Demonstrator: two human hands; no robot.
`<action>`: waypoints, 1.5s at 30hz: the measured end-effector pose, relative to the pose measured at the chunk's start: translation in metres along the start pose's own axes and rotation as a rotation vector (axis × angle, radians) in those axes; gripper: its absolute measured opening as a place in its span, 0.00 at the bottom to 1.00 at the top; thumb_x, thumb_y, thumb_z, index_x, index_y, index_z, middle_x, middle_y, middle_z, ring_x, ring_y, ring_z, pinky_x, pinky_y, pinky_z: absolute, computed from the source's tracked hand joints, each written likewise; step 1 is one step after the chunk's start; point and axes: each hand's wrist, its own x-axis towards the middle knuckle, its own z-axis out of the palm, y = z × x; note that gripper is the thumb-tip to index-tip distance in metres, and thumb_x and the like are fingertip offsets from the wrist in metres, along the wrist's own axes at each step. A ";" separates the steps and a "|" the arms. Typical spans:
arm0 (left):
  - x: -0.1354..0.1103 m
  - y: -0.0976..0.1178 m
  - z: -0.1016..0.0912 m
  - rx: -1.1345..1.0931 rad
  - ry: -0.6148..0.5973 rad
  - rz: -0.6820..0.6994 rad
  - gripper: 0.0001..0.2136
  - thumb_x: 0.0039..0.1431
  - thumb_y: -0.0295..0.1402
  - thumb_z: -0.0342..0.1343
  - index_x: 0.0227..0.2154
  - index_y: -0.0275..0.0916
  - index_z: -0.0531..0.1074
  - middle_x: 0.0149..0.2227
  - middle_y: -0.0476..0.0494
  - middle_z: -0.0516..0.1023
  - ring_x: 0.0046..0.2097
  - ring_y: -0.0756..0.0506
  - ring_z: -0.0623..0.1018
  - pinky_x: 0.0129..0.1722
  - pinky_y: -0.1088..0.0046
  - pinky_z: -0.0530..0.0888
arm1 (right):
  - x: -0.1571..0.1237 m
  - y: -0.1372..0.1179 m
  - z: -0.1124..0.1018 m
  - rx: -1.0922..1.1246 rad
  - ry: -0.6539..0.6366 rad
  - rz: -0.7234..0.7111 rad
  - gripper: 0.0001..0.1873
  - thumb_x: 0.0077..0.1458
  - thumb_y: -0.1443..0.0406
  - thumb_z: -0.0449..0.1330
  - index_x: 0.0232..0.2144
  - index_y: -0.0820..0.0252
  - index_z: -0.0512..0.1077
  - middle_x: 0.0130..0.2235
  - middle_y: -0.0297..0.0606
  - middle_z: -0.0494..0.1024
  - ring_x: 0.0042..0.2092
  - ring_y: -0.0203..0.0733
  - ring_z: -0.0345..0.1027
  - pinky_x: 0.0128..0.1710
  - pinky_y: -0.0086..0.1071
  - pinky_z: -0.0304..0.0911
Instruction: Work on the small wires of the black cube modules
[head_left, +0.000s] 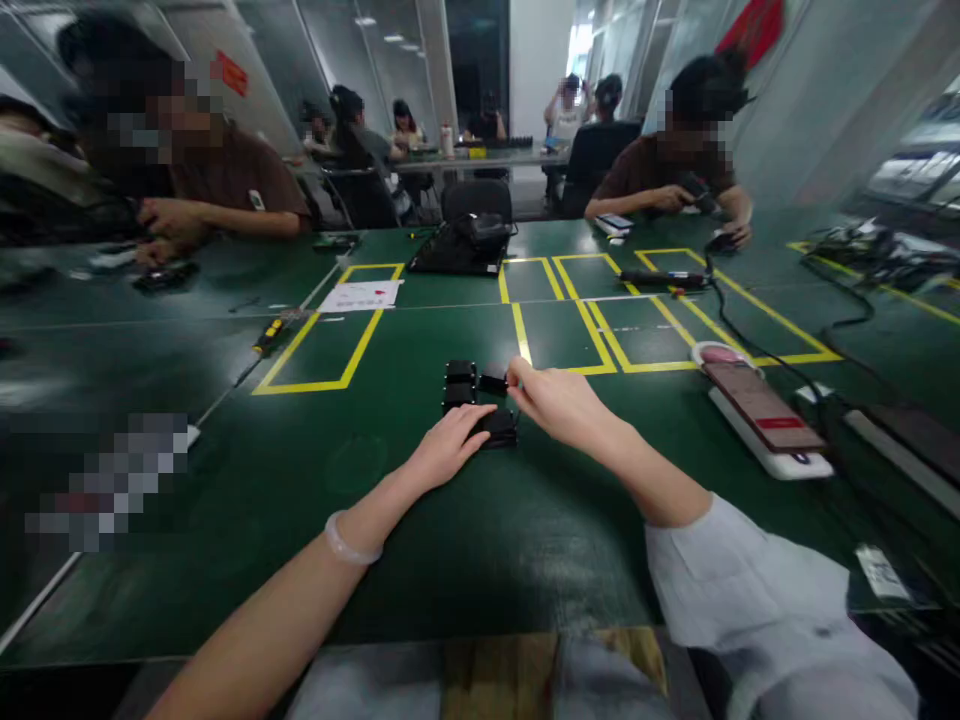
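Note:
Several small black box-like parts (pixel 460 383) lie in a cluster on the green table (pixel 360 470) in front of me. My left hand (pixel 448 445) rests palm down, fingers stretched over the nearest flat black part (pixel 498 429). My right hand (pixel 556 400) reaches in from the right and pinches a small black block (pixel 493 383) at the cluster's right side between thumb and fingertips. A pale bangle sits on my left wrist.
Yellow taped rectangles (pixel 330 350) mark the table beyond the parts. A phone on a white power strip (pixel 765 425) lies right, with cables. A black device (pixel 465 245) and a paper sheet (pixel 360 295) sit further back. Other people work at the far left and far right.

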 end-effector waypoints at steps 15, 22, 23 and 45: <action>0.001 0.004 -0.002 0.000 0.010 -0.012 0.18 0.69 0.38 0.44 0.60 0.41 0.60 0.55 0.40 0.69 0.56 0.40 0.69 0.56 0.59 0.68 | 0.001 -0.004 -0.003 -0.014 -0.003 0.013 0.17 0.66 0.55 0.44 0.42 0.59 0.66 0.33 0.39 0.78 0.31 0.39 0.69 0.25 0.31 0.41; 0.001 0.005 -0.004 0.000 -0.002 -0.015 0.19 0.70 0.38 0.44 0.60 0.41 0.60 0.55 0.40 0.69 0.55 0.40 0.70 0.56 0.60 0.68 | -0.001 -0.003 -0.001 0.027 0.040 -0.005 0.13 0.64 0.63 0.43 0.46 0.59 0.63 0.33 0.37 0.78 0.29 0.37 0.68 0.26 0.30 0.43; 0.001 0.005 -0.004 0.000 0.001 -0.015 0.18 0.70 0.38 0.44 0.60 0.41 0.60 0.55 0.40 0.69 0.55 0.40 0.70 0.56 0.60 0.68 | -0.001 -0.004 -0.001 0.033 0.046 -0.007 0.13 0.64 0.63 0.43 0.45 0.59 0.63 0.33 0.37 0.78 0.30 0.37 0.68 0.26 0.30 0.43; 0.000 0.007 -0.006 -0.006 -0.006 -0.024 0.18 0.70 0.39 0.42 0.60 0.43 0.59 0.55 0.42 0.69 0.55 0.41 0.70 0.55 0.61 0.68 | 0.002 -0.002 0.000 0.030 0.008 -0.004 0.12 0.66 0.60 0.44 0.44 0.59 0.63 0.32 0.38 0.78 0.30 0.39 0.69 0.26 0.30 0.43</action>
